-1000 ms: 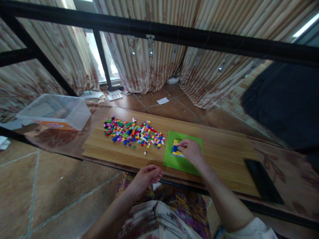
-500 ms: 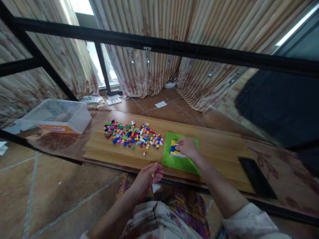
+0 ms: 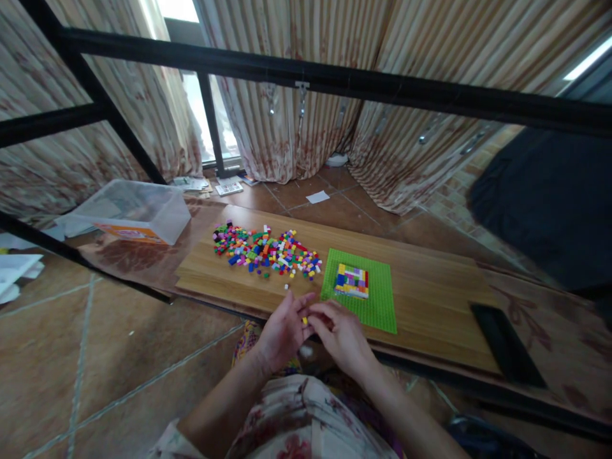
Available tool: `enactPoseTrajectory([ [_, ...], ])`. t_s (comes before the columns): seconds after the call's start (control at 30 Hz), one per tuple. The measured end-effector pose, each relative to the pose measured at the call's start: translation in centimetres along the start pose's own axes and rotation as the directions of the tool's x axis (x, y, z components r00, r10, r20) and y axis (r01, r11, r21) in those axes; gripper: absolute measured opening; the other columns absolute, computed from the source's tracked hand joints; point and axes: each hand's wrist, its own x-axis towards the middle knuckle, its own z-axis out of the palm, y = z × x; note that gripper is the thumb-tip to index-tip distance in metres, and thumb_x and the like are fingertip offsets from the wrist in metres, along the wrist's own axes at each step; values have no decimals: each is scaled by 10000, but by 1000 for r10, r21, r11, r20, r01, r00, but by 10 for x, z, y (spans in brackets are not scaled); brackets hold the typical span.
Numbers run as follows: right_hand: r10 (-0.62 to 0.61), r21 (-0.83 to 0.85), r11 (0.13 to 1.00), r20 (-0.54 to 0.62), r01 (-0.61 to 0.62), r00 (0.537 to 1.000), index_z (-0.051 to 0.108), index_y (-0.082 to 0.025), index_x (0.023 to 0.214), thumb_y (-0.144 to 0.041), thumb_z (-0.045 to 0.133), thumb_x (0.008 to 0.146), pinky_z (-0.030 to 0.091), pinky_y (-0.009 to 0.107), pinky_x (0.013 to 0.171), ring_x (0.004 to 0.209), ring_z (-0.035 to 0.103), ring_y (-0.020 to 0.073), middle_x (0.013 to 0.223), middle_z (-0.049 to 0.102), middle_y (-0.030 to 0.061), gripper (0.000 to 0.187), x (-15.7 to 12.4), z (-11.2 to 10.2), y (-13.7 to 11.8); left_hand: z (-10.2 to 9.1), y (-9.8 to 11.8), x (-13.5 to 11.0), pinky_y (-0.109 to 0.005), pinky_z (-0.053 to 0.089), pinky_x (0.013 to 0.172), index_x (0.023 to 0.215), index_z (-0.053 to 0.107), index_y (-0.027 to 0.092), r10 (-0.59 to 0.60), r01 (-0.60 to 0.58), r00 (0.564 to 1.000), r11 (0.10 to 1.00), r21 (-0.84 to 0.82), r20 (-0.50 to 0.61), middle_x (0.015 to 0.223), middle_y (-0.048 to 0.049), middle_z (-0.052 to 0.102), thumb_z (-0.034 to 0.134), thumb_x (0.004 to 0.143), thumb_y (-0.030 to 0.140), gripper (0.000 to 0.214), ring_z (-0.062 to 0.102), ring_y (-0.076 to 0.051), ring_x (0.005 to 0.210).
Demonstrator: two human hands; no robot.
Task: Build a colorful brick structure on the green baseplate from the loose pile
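Note:
My left hand [image 3: 282, 331] is turned palm up at the front edge of the board, holding a small yellow toy brick [image 3: 305, 320] at its curled fingers. From the right, my right hand [image 3: 342, 335] meets it, thumb and forefinger pinched at the same brick. Just beyond my right hand lies a green baseplate [image 3: 377, 312], bearing a low, roughly square build of coloured bricks [image 3: 352, 282] in yellow, blue, white, red and purple. Left of the plate spreads a pile of loose coloured bricks [image 3: 268, 252]. A single white brick [image 3: 286, 287] sits apart, near my left fingers.
A wooden board [image 3: 430, 306] supports the bricks and baseplate. On its right end rests a black phone-like slab [image 3: 507, 344]. A clear plastic bin [image 3: 167, 213] with an orange label stands at the left. Black metal rails [image 3: 335, 83] cross in front of the curtains.
My right hand has left the build on the baseplate and come back to my left hand, uncovering the build. The view has shifted slightly.

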Motion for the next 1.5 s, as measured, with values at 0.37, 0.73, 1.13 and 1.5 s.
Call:
enactPoseTrajectory([
  [0.37, -77, 40, 996, -33, 78, 997, 672, -243, 930, -211, 473, 915, 466, 295, 830, 934, 596, 173, 971, 660, 38, 202, -11, 12, 11, 4, -8, 0, -274, 466, 836, 1110, 591, 160, -19, 19, 1000, 1000, 16, -1, 1083, -96, 651, 367, 932, 520, 460, 629, -157, 905],
  [0.73, 94, -75, 990, -292, -121, 952, 704, -216, 955, -255, 455, 871, 480, 350, 857, 926, 632, 191, 1005, 676, 68, 266, 26, -47, 68, -18, 1, 5, -228, 468, 702, 907, 685, 143, 156, -51, 965, 902, 429, -212, 895, -72, 707, 719, 732, 394, 308, 637, -117, 710],
  [1.13, 15, -495, 867, -100, -63, 995, 677, -225, 950, -147, 471, 864, 449, 302, 807, 872, 617, 183, 933, 698, 50, 237, 58, -50, 88, -32, 3, 10, -193, 434, 596, 887, 659, 143, 208, -74, 954, 863, 500, -218, 797, -40, 699, 728, 713, 334, 267, 603, -76, 584],
  [1.5, -26, -540, 842, -53, -7, 998, 669, -212, 897, -141, 494, 848, 438, 292, 827, 883, 611, 180, 935, 688, 51, 195, 65, -53, 92, -36, 2, 12, -198, 412, 564, 898, 639, 140, 193, -85, 963, 881, 465, -190, 757, -26, 682, 741, 700, 333, 295, 584, -73, 559],
])
